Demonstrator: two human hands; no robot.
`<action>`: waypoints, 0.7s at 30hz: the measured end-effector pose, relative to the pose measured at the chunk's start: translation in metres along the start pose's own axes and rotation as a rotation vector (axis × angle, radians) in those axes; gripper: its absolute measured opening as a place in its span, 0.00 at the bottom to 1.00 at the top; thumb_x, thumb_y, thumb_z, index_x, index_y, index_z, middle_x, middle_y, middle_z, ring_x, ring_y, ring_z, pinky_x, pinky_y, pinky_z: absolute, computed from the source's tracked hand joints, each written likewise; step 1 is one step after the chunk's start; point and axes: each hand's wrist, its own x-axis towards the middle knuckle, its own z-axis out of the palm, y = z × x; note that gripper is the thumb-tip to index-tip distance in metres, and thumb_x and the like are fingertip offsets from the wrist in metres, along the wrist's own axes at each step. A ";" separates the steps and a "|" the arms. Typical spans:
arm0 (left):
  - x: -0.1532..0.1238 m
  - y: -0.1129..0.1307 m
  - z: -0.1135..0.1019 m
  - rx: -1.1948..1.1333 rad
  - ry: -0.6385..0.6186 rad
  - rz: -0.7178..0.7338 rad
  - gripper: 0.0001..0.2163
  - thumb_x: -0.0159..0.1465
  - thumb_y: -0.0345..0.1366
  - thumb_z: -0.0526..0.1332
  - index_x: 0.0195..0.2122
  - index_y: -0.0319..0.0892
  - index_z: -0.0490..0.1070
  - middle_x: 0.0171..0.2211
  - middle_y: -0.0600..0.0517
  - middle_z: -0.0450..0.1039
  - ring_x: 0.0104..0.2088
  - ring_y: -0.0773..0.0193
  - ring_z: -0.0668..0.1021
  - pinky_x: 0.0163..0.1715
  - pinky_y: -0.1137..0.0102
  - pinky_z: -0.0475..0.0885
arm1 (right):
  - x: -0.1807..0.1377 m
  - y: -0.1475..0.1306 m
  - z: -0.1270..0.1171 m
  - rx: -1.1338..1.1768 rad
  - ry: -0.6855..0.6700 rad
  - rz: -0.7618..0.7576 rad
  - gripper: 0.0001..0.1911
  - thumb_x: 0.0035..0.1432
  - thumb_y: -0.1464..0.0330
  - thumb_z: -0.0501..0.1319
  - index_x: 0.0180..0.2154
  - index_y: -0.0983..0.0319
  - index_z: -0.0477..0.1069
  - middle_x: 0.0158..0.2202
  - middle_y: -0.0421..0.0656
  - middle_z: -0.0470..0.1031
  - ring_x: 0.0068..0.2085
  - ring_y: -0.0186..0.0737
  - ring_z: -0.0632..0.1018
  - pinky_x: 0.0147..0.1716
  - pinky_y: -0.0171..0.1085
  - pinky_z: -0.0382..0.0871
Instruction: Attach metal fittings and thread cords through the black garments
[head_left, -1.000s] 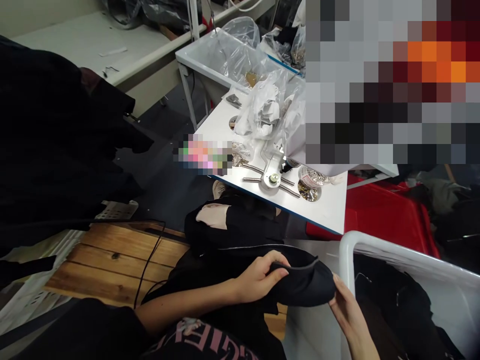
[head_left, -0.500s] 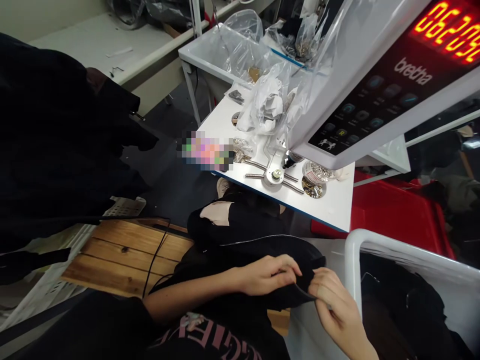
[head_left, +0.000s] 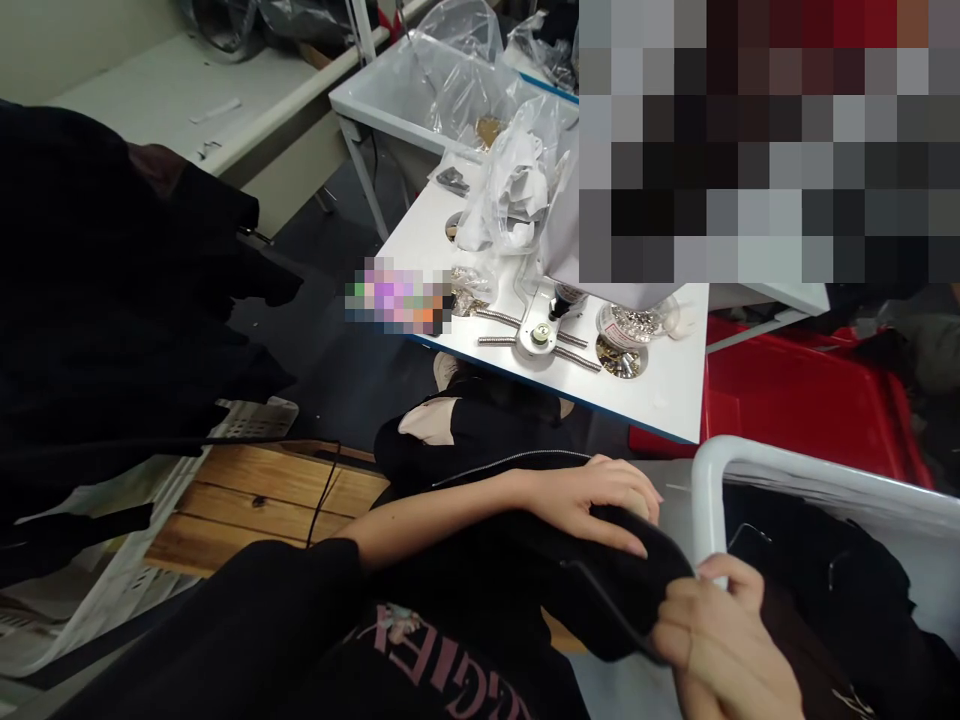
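Observation:
A black garment with a zipper (head_left: 600, 610) lies across my lap. Its metal zipper teeth show along the far edge, and a stiff edge runs down the near side. My left hand (head_left: 589, 500) rests on the garment's upper part with fingers stretched out and thumb apart. Further right, my right hand (head_left: 716, 630) is closed on the garment's right end, beside the rim of a white bin (head_left: 709, 480). Cloth hides part of the right fingertips.
Ahead stands a white table (head_left: 667, 390) with a snap-press machine (head_left: 538, 335), a tub of metal fasteners (head_left: 634, 322) and plastic bags (head_left: 517, 190). A red bin (head_left: 810, 390) is to the right. Black garments (head_left: 112, 300) hang left, by a wooden board (head_left: 262, 500).
My right hand has moved right and down, drawing the garment's end toward the white bin. The left hand has shifted slightly up and right, its fingers now spread over the cloth.

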 end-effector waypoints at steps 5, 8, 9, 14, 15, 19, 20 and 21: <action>-0.005 -0.019 0.019 -0.104 0.166 -0.154 0.11 0.63 0.40 0.56 0.42 0.39 0.70 0.35 0.51 0.72 0.35 0.66 0.74 0.38 0.73 0.68 | -0.006 0.020 0.015 -0.110 -0.042 0.246 0.05 0.52 0.75 0.51 0.31 0.61 0.62 0.24 0.39 0.65 0.26 0.36 0.66 0.35 0.42 0.50; -0.011 -0.027 0.030 -0.134 0.221 -0.196 0.11 0.63 0.39 0.56 0.41 0.37 0.70 0.35 0.50 0.72 0.37 0.65 0.74 0.39 0.73 0.67 | -0.010 0.025 0.025 -0.125 -0.194 0.259 0.03 0.55 0.70 0.57 0.35 0.61 0.65 0.26 0.38 0.67 0.28 0.35 0.67 0.35 0.40 0.49; -0.013 -0.028 0.033 -0.169 0.225 -0.209 0.12 0.63 0.39 0.56 0.41 0.36 0.71 0.35 0.49 0.72 0.37 0.65 0.74 0.39 0.73 0.67 | -0.012 0.026 0.027 -0.123 -0.187 0.255 0.03 0.56 0.70 0.58 0.35 0.60 0.66 0.25 0.37 0.67 0.28 0.34 0.67 0.35 0.40 0.49; -0.020 -0.016 0.039 -0.436 0.305 -0.350 0.16 0.64 0.44 0.53 0.40 0.36 0.71 0.34 0.49 0.72 0.36 0.64 0.73 0.37 0.72 0.68 | -0.018 0.024 0.034 -0.071 0.104 0.437 0.02 0.60 0.70 0.57 0.35 0.60 0.68 0.25 0.37 0.65 0.28 0.34 0.67 0.38 0.41 0.54; -0.021 -0.012 0.039 -0.445 0.325 -0.368 0.16 0.65 0.45 0.53 0.41 0.36 0.71 0.34 0.49 0.72 0.36 0.64 0.73 0.38 0.71 0.68 | -0.017 0.024 0.036 -0.059 0.144 0.486 0.02 0.60 0.70 0.57 0.34 0.60 0.67 0.25 0.37 0.65 0.29 0.34 0.68 0.39 0.41 0.55; -0.024 0.001 0.038 -0.334 0.382 -0.395 0.16 0.66 0.43 0.51 0.44 0.38 0.70 0.38 0.49 0.72 0.41 0.62 0.73 0.44 0.69 0.66 | -0.014 0.025 0.042 -0.084 0.267 0.596 0.03 0.60 0.68 0.58 0.33 0.60 0.67 0.27 0.39 0.66 0.32 0.37 0.69 0.40 0.42 0.59; -0.024 0.003 0.040 -0.318 0.394 -0.401 0.16 0.67 0.43 0.50 0.44 0.38 0.70 0.39 0.49 0.73 0.41 0.62 0.73 0.46 0.68 0.66 | -0.013 0.025 0.044 -0.086 0.297 0.609 0.03 0.60 0.68 0.58 0.33 0.60 0.67 0.28 0.39 0.66 0.33 0.38 0.69 0.40 0.42 0.60; -0.025 0.004 0.042 -0.313 0.408 -0.404 0.16 0.67 0.42 0.49 0.45 0.38 0.70 0.40 0.49 0.73 0.42 0.62 0.73 0.47 0.68 0.66 | -0.012 0.025 0.046 -0.079 0.324 0.621 0.03 0.60 0.68 0.58 0.33 0.60 0.68 0.29 0.40 0.67 0.33 0.38 0.69 0.39 0.42 0.61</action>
